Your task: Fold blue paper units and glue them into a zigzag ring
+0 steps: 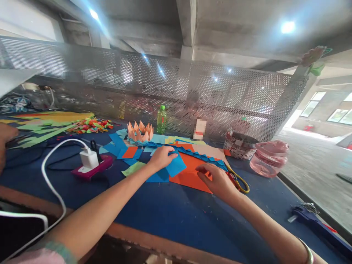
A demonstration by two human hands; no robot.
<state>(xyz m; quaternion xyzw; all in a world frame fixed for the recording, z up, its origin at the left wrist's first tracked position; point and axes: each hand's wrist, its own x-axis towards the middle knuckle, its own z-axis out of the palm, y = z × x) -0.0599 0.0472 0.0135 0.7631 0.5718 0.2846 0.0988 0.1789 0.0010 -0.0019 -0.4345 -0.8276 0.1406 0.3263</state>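
Note:
My left hand (162, 157) is closed, thumb against fingers, on a square of blue paper (176, 165) held above the other sheets. To its right, my right hand (216, 178) hovers over an orange sheet (189, 176) with its fingers bent and apart, holding nothing that I can see. A long folded blue paper strip (200, 156) with a row of points lies just beyond both hands. Scissors with yellow and red handles (242, 182) rest beside my right wrist. Behind my left hand stands a crown-like ring of folded peach paper (140, 132).
A pink water bottle (269, 157) and a patterned round container (240, 145) stand at the right, with a blue glue gun (319, 223) nearer. A white charger (89, 158) and its cable sit left. A green bottle (161, 120) stands before the perforated screen (165, 84).

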